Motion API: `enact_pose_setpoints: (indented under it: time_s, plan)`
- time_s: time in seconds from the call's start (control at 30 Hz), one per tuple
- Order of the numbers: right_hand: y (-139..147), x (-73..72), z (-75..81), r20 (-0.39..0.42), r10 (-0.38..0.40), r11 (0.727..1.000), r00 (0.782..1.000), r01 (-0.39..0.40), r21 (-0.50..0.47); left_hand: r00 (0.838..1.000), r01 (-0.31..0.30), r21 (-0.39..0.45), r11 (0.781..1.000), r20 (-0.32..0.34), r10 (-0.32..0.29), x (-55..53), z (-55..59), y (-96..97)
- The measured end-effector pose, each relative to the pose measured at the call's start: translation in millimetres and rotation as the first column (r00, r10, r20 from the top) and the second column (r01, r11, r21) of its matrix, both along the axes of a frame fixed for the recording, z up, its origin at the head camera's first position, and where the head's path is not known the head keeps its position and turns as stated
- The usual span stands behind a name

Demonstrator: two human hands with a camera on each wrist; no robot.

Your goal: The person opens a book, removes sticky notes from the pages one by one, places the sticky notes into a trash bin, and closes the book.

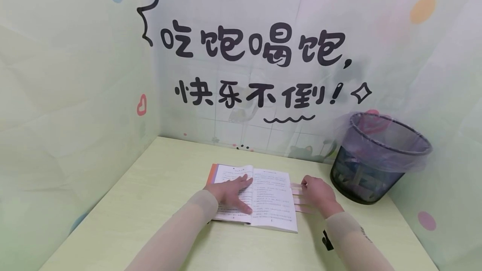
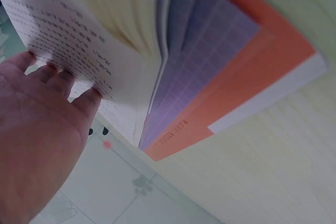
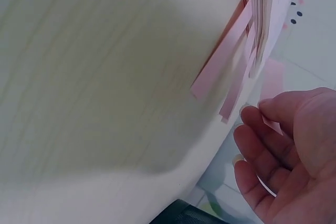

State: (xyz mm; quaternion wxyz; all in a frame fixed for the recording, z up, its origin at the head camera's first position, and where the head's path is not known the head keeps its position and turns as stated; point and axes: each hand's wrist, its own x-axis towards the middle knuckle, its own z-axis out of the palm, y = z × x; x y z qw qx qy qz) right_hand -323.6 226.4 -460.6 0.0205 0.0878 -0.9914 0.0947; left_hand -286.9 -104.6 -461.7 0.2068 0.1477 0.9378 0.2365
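An open book (image 1: 273, 204) with printed text lies on the table. My left hand (image 1: 230, 191) presses on its left page, fingers spread toward the gutter. The left wrist view shows a purple endpaper (image 2: 210, 45) and an orange cover flap (image 2: 262, 82) under the pages. Several pink paper strips (image 1: 300, 201) stick out from the right page edge. At that edge my right hand (image 1: 320, 195) pinches the farthest strip (image 3: 272, 77) between thumb and index finger. Two other strips (image 3: 223, 59) hang free beside it in the right wrist view.
A black mesh wastebasket (image 1: 367, 175) with a clear purplish liner stands at the table's back right, close beyond my right hand. Printed wall sheets (image 1: 241, 129) enclose the back and sides of the pale wood table (image 1: 150, 191).
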Motion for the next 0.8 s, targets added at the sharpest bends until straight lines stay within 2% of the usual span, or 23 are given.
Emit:
enact_pose_setpoints:
  time_s: [0.2,0.47,0.63,0.8]
  plan:
    - [7,0.5,10.8,-0.015,0.001,1.0,1.0,-0.002,-0.015,1.0,-0.01,-0.008,1.0,0.006,0.01,-0.1,-1.5,0.1]
    - [18,1.4,39.0,-0.074,0.042,0.997,0.996,-0.046,-0.055,1.0,0.005,-0.008,1.0,-0.005,-0.006,0.8,0.2,-1.7]
    - [27,1.6,68.9,-0.134,0.049,0.995,0.99,-0.06,-0.084,1.0,0.007,-0.005,1.0,-0.005,-0.007,2.6,2.4,-1.9]
    - [34,3.5,111.9,-0.23,0.023,0.996,0.973,-0.043,-0.083,1.0,0.003,0.002,1.0,-0.005,-0.003,2.2,1.5,-1.3]
